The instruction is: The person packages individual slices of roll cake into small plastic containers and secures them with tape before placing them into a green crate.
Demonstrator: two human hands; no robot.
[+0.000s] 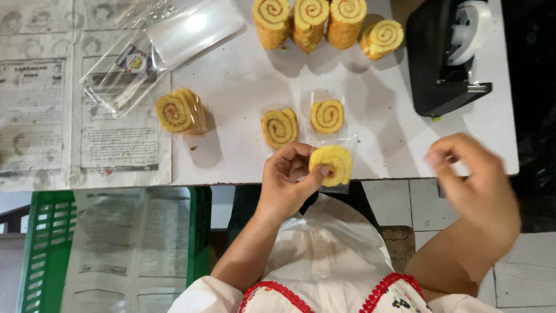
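My left hand (288,179) grips a yellow swirl roll-cake slice (333,163) inside a small clear plastic bag, at the table's near edge. My right hand (474,181) is blurred to the right, near the table's corner, fingers curled and pinched with nothing visible in them. Two bagged slices (280,127) (328,116) lie flat on the white table (243,87) just beyond my left hand. A bagged stack of slices (178,111) stands further left.
Several unwrapped roll slices (310,22) stand in a row at the far edge. A black tape dispenser (443,55) sits at the right. A pile of clear bags (150,52) lies on printed paper at left. A green crate (49,249) lined with paper stands below.
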